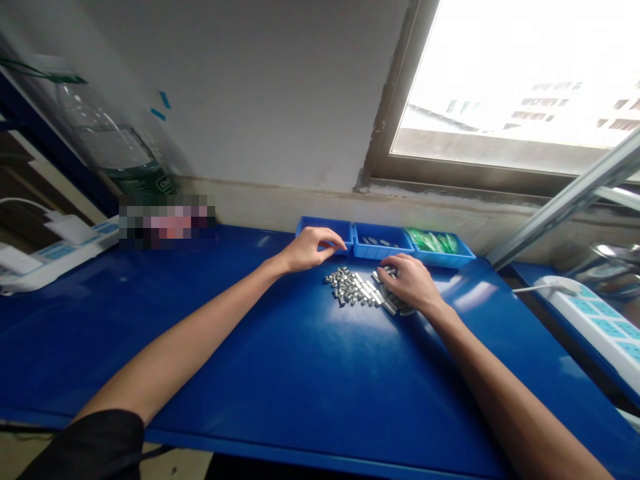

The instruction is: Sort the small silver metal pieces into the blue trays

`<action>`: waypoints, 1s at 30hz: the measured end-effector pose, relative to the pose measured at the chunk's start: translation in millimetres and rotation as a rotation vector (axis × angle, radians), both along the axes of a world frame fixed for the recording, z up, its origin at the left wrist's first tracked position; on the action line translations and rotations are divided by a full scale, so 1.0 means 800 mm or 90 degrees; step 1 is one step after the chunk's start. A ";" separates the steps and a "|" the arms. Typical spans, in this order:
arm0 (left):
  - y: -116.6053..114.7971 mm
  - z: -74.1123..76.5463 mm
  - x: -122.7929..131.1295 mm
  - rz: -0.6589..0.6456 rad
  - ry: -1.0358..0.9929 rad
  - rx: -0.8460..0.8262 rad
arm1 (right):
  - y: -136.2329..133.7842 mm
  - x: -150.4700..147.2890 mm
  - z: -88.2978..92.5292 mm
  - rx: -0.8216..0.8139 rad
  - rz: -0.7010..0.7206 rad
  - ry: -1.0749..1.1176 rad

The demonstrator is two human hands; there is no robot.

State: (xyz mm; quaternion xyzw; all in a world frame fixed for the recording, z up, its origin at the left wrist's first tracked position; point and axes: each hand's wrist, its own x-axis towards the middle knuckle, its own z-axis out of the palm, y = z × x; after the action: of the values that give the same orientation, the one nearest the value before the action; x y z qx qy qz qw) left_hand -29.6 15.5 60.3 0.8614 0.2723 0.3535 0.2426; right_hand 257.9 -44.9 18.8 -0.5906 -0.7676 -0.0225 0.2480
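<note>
My left hand [307,251] hovers at the front of the left blue bin [325,223], partly covering it. Its fingers are bent, with a gap between thumb and forefinger and nothing visible in them. Over the right end of a pile of small metal parts, my right hand [411,279] curls downward; its fingertips are partly hidden, so what they grip cannot be made out. Short shiny metal fittings [343,283] lie loose at the pile's left. Longer silver metal tubes [370,290] lie beside them, running toward the right hand.
The middle blue bin [383,250] holds a few small pieces, and the right one [445,259] holds green packets [433,241]. Power strips [595,307] flank the blue table [280,373]. A large plastic bottle [107,137] stands back left. A metal frame bar [565,200] rises at right.
</note>
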 end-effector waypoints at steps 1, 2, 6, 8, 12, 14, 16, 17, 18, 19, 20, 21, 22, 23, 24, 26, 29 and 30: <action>-0.001 0.000 0.000 -0.007 0.017 0.013 | 0.001 -0.001 0.000 -0.014 0.013 0.001; -0.001 0.000 0.001 -0.013 0.032 0.025 | 0.002 -0.002 0.000 -0.026 0.027 0.006; 0.001 -0.003 0.001 -0.026 0.068 0.054 | 0.004 -0.008 0.001 -0.047 0.058 0.072; 0.001 -0.004 0.001 -0.029 0.075 0.059 | 0.004 -0.013 0.000 -0.051 0.061 0.108; 0.000 -0.005 0.001 -0.033 0.078 0.058 | 0.005 -0.019 -0.006 -0.041 0.050 0.129; 0.000 -0.005 0.002 -0.034 0.082 0.058 | 0.007 -0.020 -0.011 -0.028 0.047 0.121; 0.000 -0.005 0.002 -0.035 0.087 0.059 | 0.009 -0.020 -0.015 -0.023 0.049 0.115; 0.000 -0.005 0.002 -0.035 0.089 0.060 | 0.010 -0.019 -0.016 -0.023 0.053 0.118; 0.000 -0.005 0.002 -0.034 0.090 0.061 | 0.011 -0.019 -0.017 -0.022 0.059 0.125; 0.000 -0.005 0.002 -0.034 0.092 0.061 | 0.012 -0.019 -0.017 -0.017 0.064 0.137; 0.000 -0.005 0.002 -0.033 0.093 0.062 | 0.012 -0.019 -0.015 -0.007 0.067 0.153; 0.001 -0.006 0.001 -0.031 0.094 0.063 | 0.011 -0.019 -0.013 0.007 0.066 0.174; 0.001 -0.006 0.001 -0.029 0.096 0.063 | 0.011 -0.019 -0.011 0.022 0.064 0.196; 0.002 -0.006 0.001 -0.027 0.100 0.062 | 0.010 -0.019 -0.008 0.037 0.061 0.217; 0.002 -0.007 0.000 -0.028 0.106 0.058 | 0.010 -0.019 -0.005 0.048 0.059 0.236; 0.003 -0.009 0.000 -0.037 0.126 0.042 | 0.008 -0.020 0.000 0.047 0.052 0.270; 0.002 -0.014 -0.001 -0.061 0.171 0.019 | 0.008 -0.019 0.002 0.000 0.041 0.325; 0.002 -0.016 0.000 -0.068 0.186 0.016 | 0.008 -0.019 0.002 -0.017 0.042 0.347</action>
State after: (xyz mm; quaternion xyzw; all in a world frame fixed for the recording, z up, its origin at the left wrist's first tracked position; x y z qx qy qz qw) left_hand -29.9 17.3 47.7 0.9199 0.2541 0.2147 0.2078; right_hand 242.7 -38.5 20.4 -0.5526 -0.6919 0.1556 0.4378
